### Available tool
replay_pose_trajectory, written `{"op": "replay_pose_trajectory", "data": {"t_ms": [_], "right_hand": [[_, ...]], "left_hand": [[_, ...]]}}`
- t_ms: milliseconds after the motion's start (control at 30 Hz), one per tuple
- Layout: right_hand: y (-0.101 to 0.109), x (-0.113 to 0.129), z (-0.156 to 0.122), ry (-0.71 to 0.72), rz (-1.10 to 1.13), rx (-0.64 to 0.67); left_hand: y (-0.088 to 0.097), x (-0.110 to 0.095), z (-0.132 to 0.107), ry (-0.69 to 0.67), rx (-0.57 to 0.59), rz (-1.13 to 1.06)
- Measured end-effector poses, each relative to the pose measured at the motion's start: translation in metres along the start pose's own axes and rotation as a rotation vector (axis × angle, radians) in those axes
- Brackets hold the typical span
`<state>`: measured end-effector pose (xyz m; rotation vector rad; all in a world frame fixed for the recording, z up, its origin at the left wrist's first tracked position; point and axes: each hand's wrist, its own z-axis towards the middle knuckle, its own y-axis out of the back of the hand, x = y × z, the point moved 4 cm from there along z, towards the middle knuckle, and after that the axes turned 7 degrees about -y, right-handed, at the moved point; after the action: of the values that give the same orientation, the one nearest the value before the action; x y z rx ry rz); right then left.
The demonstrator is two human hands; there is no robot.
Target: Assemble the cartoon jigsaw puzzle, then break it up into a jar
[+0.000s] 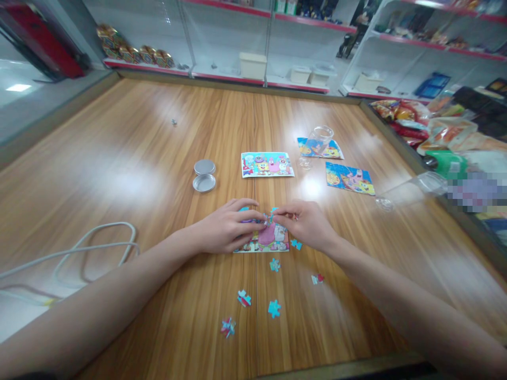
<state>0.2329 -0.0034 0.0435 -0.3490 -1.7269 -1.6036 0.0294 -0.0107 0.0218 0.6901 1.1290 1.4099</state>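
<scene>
A partly assembled jigsaw puzzle [273, 240] with a pink cartoon figure lies on the table in front of me. My left hand [233, 227] rests across its left side, fingers stretched out and apart, covering much of it. At the puzzle's upper edge my right hand [303, 221] pinches a small blue puzzle piece between thumb and fingertips. Loose pieces lie nearer to me: a blue piece [274, 309], another blue one [274, 264], a red-and-white one [317, 278] and several more. Beyond the hands is a reference picture card [268, 164] with cartoon figures.
Two round metal lids [204, 182] sit left of the card. Two blue cartoon pictures [350, 178] and clear plastic tubes [412, 190] are to the right. A white cable [99, 227] loops at left. Snack bags [407, 119] line the right edge; shelves [225, 39] stand behind.
</scene>
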Motion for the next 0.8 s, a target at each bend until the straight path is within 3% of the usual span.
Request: {"op": "replay_pose_trajectory", "data": {"t_ms": [133, 400, 533, 800], "right_hand": [[-0.009, -0.015, 0.018, 0.038, -0.043, -0.008], [-0.015, -0.022, 0.009, -0.008, 0.066, -0.037], [-0.019, -0.016, 0.007, 0.071, -0.014, -0.065], [-0.022, -0.010, 0.005, 0.043, -0.217, -0.133]], "left_hand": [[0.000, -0.001, 0.000, -0.004, 0.011, 0.008], [-0.002, 0.000, -0.002, 0.011, 0.044, 0.009], [-0.002, 0.000, -0.002, 0.015, 0.047, 0.009], [0.001, 0.000, -0.001, 0.011, 0.018, -0.014]]}}
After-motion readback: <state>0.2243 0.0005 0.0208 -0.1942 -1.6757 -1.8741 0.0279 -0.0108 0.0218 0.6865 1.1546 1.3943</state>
